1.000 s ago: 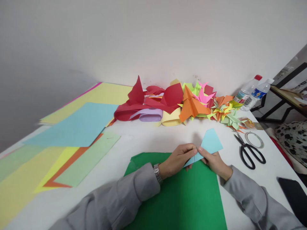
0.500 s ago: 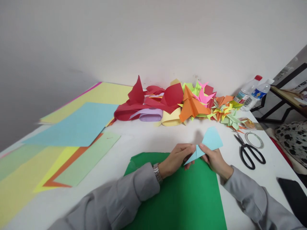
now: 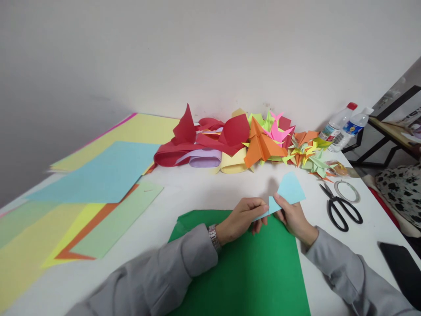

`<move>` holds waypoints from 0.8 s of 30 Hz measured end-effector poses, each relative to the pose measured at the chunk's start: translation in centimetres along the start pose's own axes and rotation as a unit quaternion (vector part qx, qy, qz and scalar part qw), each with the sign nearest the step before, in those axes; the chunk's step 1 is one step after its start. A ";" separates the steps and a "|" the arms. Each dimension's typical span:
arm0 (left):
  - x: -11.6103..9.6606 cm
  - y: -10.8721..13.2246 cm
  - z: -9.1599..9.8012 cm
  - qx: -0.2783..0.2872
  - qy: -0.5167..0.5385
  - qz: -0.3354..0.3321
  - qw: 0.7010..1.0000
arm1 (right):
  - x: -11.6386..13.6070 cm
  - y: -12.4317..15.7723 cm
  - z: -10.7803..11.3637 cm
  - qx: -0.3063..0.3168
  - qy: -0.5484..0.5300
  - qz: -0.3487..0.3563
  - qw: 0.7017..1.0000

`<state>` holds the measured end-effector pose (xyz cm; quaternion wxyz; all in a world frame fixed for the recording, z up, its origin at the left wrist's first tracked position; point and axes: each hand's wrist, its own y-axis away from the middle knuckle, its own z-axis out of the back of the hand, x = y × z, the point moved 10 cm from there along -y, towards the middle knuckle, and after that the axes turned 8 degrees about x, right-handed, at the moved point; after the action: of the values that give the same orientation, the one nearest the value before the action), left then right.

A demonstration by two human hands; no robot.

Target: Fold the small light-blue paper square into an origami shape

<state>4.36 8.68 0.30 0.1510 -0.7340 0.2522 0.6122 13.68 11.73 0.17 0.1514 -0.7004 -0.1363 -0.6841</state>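
Observation:
A folded piece of light blue paper (image 3: 291, 188) is held between both hands, above a large green sheet (image 3: 250, 267). My left hand (image 3: 242, 219) pinches its narrow left end between thumb and fingers, covering most of that tip. My right hand (image 3: 294, 218) is closed on its middle, the thumb lying on top near the fold. The wide end of the blue paper fans out up and to the right, past the right thumb. A wristwatch sits on my left wrist.
Sheets of coloured paper, a blue one (image 3: 105, 175) on top, lie at left. Folded red paper (image 3: 179, 149) and an orange paper plane (image 3: 262, 145) are piled by the wall. At right are scissors (image 3: 336, 204), a tape roll (image 3: 347, 192), two bottles (image 3: 338, 123) and a black flat object (image 3: 399, 267).
My left fingers have shifted along the paper's narrow end, so its pointed tip is now mostly covered. The right hand keeps its hold, and the view has turned very slightly.

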 end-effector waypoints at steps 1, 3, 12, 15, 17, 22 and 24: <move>-0.1 0.0 0.0 0.001 -0.002 -0.002 1.000 | 0.0 0.0 0.0 0.002 0.002 0.001 1.000; -0.4 0.0 -0.2 0.001 -0.014 -0.006 1.000 | 0.0 0.1 0.0 0.005 0.004 -0.002 1.000; 0.3 -0.2 -0.2 0.012 0.020 0.001 1.000 | -0.5 0.3 -0.2 0.024 -0.001 -0.011 1.000; 0.4 -0.3 -0.3 0.022 0.034 0.006 0.999 | -0.6 0.3 -0.1 0.019 -0.001 -0.008 1.000; 0.3 -0.3 -0.4 0.028 0.021 0.006 0.999 | -0.6 0.3 -0.3 0.034 0.010 -0.015 0.999; -0.1 -0.1 -0.3 0.015 -0.012 0.017 1.000 | -0.2 0.3 -0.9 0.060 0.015 -0.007 0.998; -0.2 0.0 -0.1 0.004 -0.007 0.015 1.000 | -0.3 0.3 -0.4 0.037 -0.001 -0.011 0.999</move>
<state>4.43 8.71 0.52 0.1460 -0.7251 0.2647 0.6187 13.38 11.30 -0.09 0.1697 -0.6936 -0.1693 -0.6793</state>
